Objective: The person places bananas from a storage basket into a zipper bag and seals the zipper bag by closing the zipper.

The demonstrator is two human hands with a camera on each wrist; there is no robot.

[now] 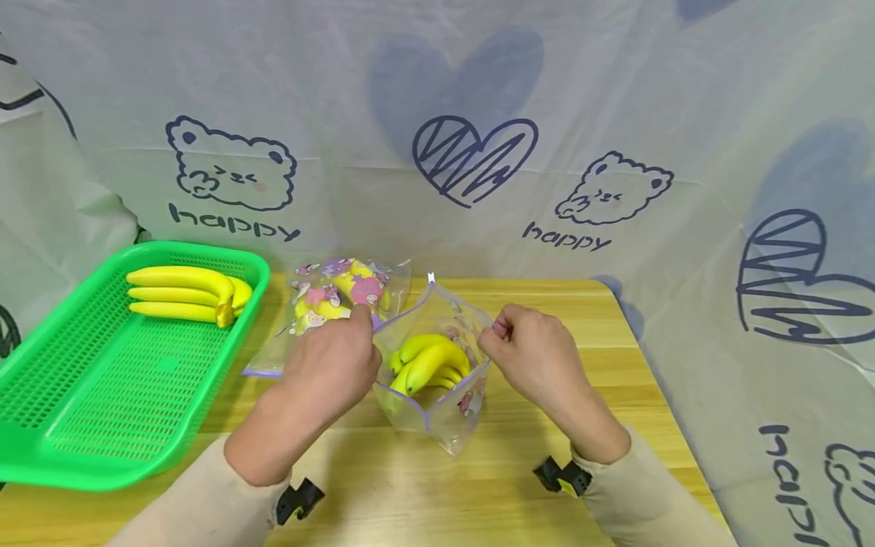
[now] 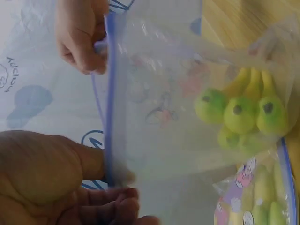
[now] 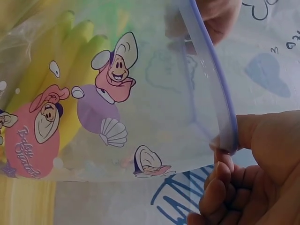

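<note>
A clear zip bag (image 1: pixel 472 406) with a purple seal and cartoon print hangs with its mouth spread wide. Inside it lies a bunch of yellow bananas (image 1: pixel 437 363), green at the tips in the left wrist view. My left hand (image 1: pixel 335 353) pinches the left side of the bag's rim between thumb and fingers. On the opposite side, my right hand (image 1: pixel 536 353) pinches the rim the same way; the right wrist view shows its thumb (image 3: pixel 248 131) against the purple seal.
To the left stands a green plastic basket (image 1: pixel 198 414) holding another bunch of bananas (image 1: pixel 181 292). Behind my left hand, a second printed zip bag (image 1: pixel 273 357) with bananas in it lies on the wooden table (image 1: pixel 560 486). A white printed cloth (image 1: pixel 342 152) hangs behind the table.
</note>
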